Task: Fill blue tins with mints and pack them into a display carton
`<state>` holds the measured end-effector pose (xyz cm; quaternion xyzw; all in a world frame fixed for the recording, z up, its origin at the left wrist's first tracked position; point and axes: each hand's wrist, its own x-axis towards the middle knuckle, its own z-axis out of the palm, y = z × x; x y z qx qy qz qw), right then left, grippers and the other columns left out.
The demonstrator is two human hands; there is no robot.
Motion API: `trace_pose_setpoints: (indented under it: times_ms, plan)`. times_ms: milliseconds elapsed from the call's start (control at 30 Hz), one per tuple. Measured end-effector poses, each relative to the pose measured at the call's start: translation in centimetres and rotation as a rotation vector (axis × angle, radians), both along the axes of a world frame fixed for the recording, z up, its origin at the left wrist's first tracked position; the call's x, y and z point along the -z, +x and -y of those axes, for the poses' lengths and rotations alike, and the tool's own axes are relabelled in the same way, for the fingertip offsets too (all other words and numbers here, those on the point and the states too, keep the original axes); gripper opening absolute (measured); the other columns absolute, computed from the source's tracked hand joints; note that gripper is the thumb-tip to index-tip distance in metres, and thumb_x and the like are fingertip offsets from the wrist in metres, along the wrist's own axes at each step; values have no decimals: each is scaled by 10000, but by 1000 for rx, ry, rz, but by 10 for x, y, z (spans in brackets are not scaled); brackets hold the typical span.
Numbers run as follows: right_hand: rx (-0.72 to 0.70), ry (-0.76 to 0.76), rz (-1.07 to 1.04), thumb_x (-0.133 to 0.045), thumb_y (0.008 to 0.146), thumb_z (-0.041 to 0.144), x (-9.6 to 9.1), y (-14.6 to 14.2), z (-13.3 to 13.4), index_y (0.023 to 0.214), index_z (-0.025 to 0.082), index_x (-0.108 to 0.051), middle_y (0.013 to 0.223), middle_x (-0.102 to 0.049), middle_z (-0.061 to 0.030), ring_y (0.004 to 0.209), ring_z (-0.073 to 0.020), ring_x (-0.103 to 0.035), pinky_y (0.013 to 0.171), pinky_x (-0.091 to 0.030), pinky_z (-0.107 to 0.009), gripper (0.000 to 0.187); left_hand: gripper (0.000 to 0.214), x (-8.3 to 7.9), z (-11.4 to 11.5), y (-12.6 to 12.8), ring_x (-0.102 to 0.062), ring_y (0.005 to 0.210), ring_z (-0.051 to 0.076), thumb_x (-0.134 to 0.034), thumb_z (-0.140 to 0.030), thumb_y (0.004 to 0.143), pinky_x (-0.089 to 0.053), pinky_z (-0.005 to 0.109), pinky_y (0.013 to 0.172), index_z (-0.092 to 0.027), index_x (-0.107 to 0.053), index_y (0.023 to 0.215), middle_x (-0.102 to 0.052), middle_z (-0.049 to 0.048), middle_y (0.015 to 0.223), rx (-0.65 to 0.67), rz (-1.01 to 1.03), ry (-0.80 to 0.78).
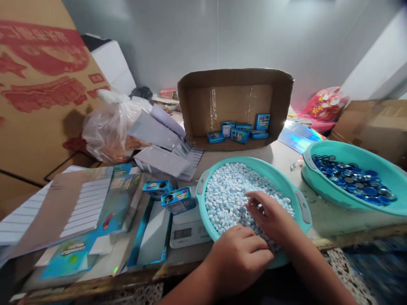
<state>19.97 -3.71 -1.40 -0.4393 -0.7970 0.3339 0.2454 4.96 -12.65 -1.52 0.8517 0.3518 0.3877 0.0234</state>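
Observation:
A teal basin (203, 186) full of small white-blue candies (232, 186) sits in front of me. My left hand (238, 254) rests at the basin's near rim, fingers curled into a loose fist over the candies. My right hand (270, 216) lies in the candies with its fingers bent, tips digging into the pile. What either hand holds is hidden. A small blue tin (178, 200) stands on a white digital scale (187, 231) just left of the basin, with a second tin (158, 187) beside it.
An open cardboard box (235, 106) at the back holds several small blue boxes. A second teal basin (349, 178) with blue round lids stands at right. Flat printed packaging sheets (79, 212), a plastic bag (111, 127) and a large carton (38, 84) fill the left side.

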Motion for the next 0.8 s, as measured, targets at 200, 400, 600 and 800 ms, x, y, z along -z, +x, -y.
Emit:
trace_pose_setpoints:
  times_ms: [200,400,600,800]
  plan:
    - [-25,13,15,-479,976,326,0,-1,-2,1091,206,-610,934,-610,-54,798,-186,-592,698,-479,-327,211,199,6,0,-3,-609,684,142,-534,-259,948,-431,277,620,-190,-676,827,-688,18,750,8,-81,-207]
    - [-32,65,70,-516,949,303,1,0,-3,1018,209,-637,926,-630,-73,799,-210,-611,697,-497,-357,168,157,2,-4,-7,-649,776,158,-538,-167,912,-479,272,689,-180,-690,875,-697,36,794,20,-26,-368]
    - [-47,116,96,-593,884,260,-1,-1,-3,951,204,-672,898,-639,-69,783,-218,-613,715,-516,-377,118,170,6,-4,-6,-668,810,171,-548,-89,844,-504,292,725,-176,-687,890,-724,28,851,23,62,-373]
    - [-48,97,66,-608,857,247,0,0,-5,928,207,-682,824,-636,-43,711,-183,-595,661,-505,-328,111,83,6,1,-9,-701,864,144,-612,-163,901,-530,297,809,-184,-669,957,-764,10,926,-44,343,-262]
